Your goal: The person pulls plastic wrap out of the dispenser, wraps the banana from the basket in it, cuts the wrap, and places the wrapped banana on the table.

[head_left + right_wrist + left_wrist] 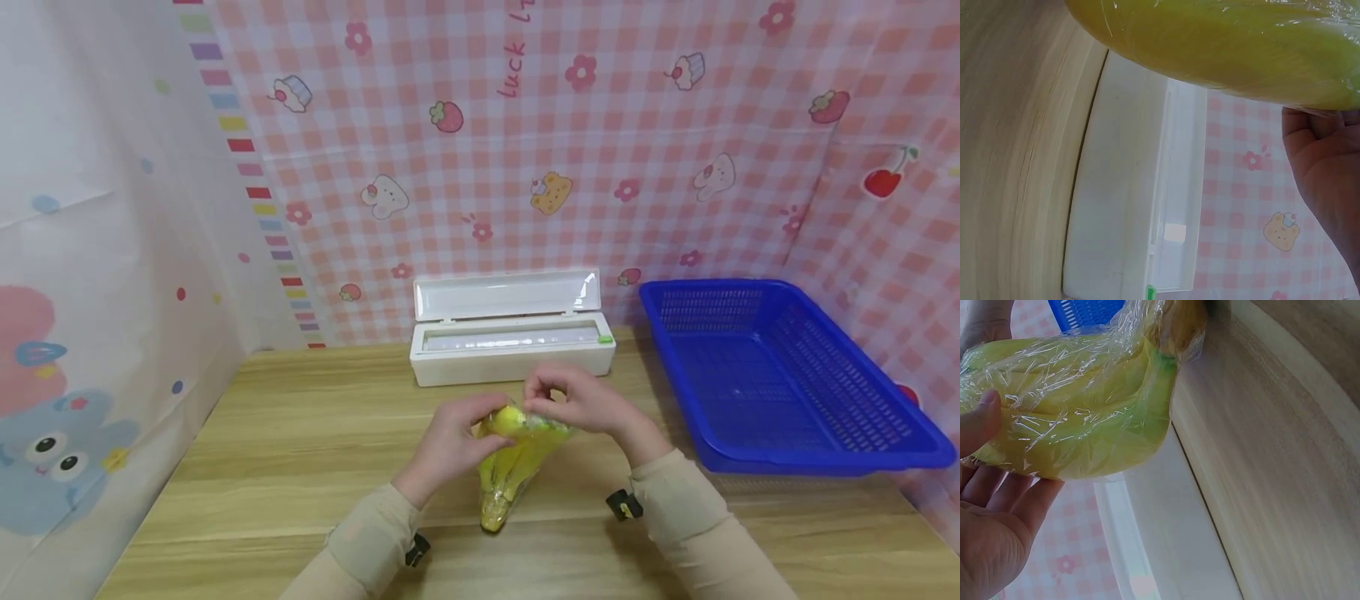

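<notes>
A bunch of yellow bananas, wrapped in shiny clear plastic wrap, is held over the table with its stem end toward me. My left hand grips the bunch at its far left, the thumb on one side and the fingers on the other. At the far right tips, my right hand has curled fingers and pinches the wrap. In the right wrist view, the bananas partly hide the fingertips of that hand.
Behind the hands stands a white wrap dispenser box, its lid raised and a green slider at its right end. A blue plastic basket sits on the right of the wooden table. Patterned cloth hangs around the back and sides.
</notes>
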Available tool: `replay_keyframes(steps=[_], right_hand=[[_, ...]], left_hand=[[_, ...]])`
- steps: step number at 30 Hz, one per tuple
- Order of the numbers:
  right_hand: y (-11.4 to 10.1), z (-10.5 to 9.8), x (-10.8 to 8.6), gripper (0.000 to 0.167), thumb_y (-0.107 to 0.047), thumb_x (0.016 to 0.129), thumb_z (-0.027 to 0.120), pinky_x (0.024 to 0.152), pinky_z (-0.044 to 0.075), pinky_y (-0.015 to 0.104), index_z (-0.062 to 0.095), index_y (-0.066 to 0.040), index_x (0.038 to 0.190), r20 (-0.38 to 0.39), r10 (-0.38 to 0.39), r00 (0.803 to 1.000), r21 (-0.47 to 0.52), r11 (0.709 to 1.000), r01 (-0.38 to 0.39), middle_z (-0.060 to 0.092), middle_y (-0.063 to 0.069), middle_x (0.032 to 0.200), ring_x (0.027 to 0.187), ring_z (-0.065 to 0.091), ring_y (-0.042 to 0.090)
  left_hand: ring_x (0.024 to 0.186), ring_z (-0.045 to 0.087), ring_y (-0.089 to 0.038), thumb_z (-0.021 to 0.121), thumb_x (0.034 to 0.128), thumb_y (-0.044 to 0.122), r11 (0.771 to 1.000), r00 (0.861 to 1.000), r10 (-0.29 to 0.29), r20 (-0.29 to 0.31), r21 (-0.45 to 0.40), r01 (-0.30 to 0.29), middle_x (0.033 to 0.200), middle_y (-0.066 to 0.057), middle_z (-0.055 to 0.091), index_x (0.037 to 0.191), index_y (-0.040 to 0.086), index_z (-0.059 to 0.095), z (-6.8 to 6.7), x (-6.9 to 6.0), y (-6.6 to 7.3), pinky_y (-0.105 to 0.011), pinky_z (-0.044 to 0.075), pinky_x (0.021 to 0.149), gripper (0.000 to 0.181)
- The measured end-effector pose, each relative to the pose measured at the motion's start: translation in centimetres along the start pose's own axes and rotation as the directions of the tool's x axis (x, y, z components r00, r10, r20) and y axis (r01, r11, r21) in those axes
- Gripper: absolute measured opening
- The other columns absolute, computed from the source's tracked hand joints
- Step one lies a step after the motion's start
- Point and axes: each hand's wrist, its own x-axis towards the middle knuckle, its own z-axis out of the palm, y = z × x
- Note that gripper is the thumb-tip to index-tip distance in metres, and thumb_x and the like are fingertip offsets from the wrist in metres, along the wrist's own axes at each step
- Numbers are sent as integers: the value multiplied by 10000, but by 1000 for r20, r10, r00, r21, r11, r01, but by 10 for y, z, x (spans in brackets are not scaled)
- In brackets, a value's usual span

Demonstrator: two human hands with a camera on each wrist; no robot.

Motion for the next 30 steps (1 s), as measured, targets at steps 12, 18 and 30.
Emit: replay_keyframes(steps=[12,18,30], right_hand=[[0,3,-10,50,43,905,663,782,522,237,690,8,881,-411,-110,905,-46,994,100,671,107,833,817,613,149],[-2,4,-8,174,-155,940,691,889,526,279,734,14,947,-339,-486,806,-295,868,399,716,144,930,880,657,267],[-6,12,-8,255,-229,959,655,899,535,264,736,8,1005,-274,-464,843,-417,847,330,724,134,1005,905,677,286]], left_hand=[[1018,673,-239,815,769,-20,964,979,-187,-76,-204,169,1097,-76,715,1146,56,703,-6,-4,-4,-340,546,922,401],[977,689,-228,820,777,13,943,961,-250,-115,-254,215,1059,-60,723,1136,98,707,-10,-4,-7,-428,558,901,385],[966,689,-181,809,777,-5,948,969,-211,-131,-270,170,1062,-19,724,1112,94,712,-11,-6,-7,-417,558,900,363]])
